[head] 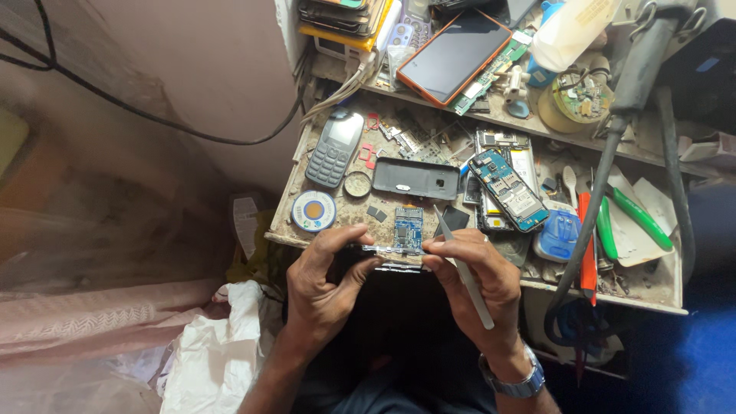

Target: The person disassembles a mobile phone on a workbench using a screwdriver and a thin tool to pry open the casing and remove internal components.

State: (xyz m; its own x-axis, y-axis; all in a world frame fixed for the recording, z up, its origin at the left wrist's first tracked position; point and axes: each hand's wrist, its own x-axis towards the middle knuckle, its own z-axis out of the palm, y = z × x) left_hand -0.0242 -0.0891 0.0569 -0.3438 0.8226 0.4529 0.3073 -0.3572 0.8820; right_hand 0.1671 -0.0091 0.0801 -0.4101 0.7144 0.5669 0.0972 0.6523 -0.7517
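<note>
Both hands sit at the near edge of the workbench point(322, 230), at 6 o'clock in the head view. The left hand point(326, 280) pinches the left end of a small blue circuit board point(408, 228), thumb and forefinger closed on a thin silvery strip along its lower edge. The right hand point(475, 276) steadies the right end with its fingertips and, in the same grip, holds a pair of metal tweezers point(464, 268), tips up toward 12 o'clock and just beside the board's right edge. The step in hand appears to be close work on the board while it is braced against the bench edge; the next move likely calls for a steady left pinch and a fine placement of the tweezer tips (their exact contact point cannot be told). Beyond the board, at 12 o'clock, lies a dark phone back cover point(415, 178). At 10 o'clock rest a round solder-wick reel point(313, 211) and a grey keypad phone point(335, 148). At 1 o'clock sits an opened phone with blue board point(507, 188). Farthest, on the upper shelf, lies an orange-framed tablet point(454, 55).
</note>
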